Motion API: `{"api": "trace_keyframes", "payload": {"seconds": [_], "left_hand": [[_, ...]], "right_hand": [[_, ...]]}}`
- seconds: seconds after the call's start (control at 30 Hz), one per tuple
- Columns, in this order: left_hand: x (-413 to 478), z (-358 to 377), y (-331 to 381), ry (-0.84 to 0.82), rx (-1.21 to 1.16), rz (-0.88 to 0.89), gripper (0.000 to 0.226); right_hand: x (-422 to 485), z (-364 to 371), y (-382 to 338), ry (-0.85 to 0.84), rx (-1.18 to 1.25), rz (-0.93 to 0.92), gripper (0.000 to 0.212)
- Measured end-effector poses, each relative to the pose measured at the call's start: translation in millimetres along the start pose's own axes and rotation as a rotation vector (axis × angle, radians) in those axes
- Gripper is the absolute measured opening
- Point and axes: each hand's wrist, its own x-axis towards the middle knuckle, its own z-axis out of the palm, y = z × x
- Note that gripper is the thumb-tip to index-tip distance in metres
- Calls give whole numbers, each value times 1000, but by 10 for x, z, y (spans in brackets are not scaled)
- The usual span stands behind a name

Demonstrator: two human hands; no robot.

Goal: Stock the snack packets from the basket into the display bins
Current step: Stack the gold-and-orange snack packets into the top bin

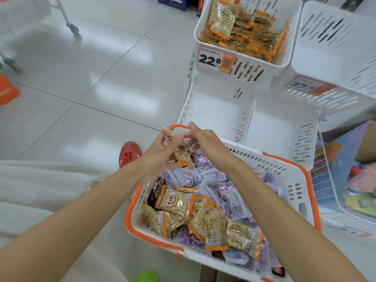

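Note:
A white basket with an orange rim (130, 218) sits on the floor below me, full of orange-edged nut packets (175, 202) and purple packets (205, 176). My left hand (156, 153) holds an orange-edged packet (181, 153) above the basket's far end. My right hand (205, 143) meets it there, fingers touching the same packet. A white display bin (284, 62) at the upper right holds several matching orange packets and bears a 22.8 price tag (211, 60). Two white bins below it, one on the left (213, 112) and one on the right (282, 127), hold nothing.
Another white bin (329, 58) with a 27.5 tag stands at the far right. A wire rack with colourful goods (350, 180) is lower right. A red shoe (130, 152) and a cart wheel (73, 28) are on the tiled floor; an orange object (8, 89) is at the left edge.

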Motion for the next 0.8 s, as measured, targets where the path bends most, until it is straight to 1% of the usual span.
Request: {"api": "trace_keyframes", "payload": {"seconds": [0.03,0.07,0.1,0.13,0.17,0.2,0.23,0.27,0.3,0.37,0.43,0.47,0.5,0.53,0.57,0.6,0.63,0.67,0.7,0.77,0.8], "left_hand": [[-11,20,20,-35,-51,-2,54],[-27,23,44,-42,-83,-3,45],[-50,39,74,-42,-100,2,38],[-62,40,87,-28,-99,7,38],[-75,36,96,-29,-91,6,42],[-93,25,103,-32,-79,-3,46],[-103,10,101,-36,-64,-8,48],[-125,5,109,-42,-49,-15,48],[-132,-11,108,-43,-28,-17,47],[-139,-39,100,-7,8,-5,40],[-135,-55,100,51,-5,17,29],[-135,-65,112,76,-31,28,25],[-131,-90,119,87,-54,33,28],[-132,-113,129,79,-53,27,37],[-132,-130,137,43,-18,8,45],[-146,-127,136,-15,40,-20,47],[-167,-111,121,-78,92,-48,45],[-184,-92,92,-112,113,-77,41],[-189,-78,63,-111,107,-93,39],[-168,-114,23,-14,70,-64,41],[-148,-169,12,41,44,-38,41]], "right_hand": [[-27,-22,-10,-5,13,-6,41],[-34,-49,-6,15,30,-13,31],[-28,-73,24,64,19,-21,20],[-8,-109,87,114,-25,-22,18],[-4,-135,127,138,-66,-14,28],[-4,-146,171,136,-73,6,45],[-9,-145,203,116,-37,30,60],[-15,-146,242,87,38,49,71],[-6,-148,285,61,125,65,77],[-6,-141,346,54,262,84,79],[-22,-135,383,103,276,76,77],[-27,-139,391,116,244,63,76],[-44,-145,388,103,196,37,75],[-55,-155,385,64,133,5,75],[-68,-163,365,10,66,-31,78],[-75,-159,333,-36,-4,-59,81],[-80,-140,296,-58,-55,-82,84],[-88,-104,260,-48,-82,-102,85],[-89,-56,250,-2,-78,-109,83],[-111,36,283,120,-51,-63,73],[-127,80,354,145,-107,-19,66]]}}
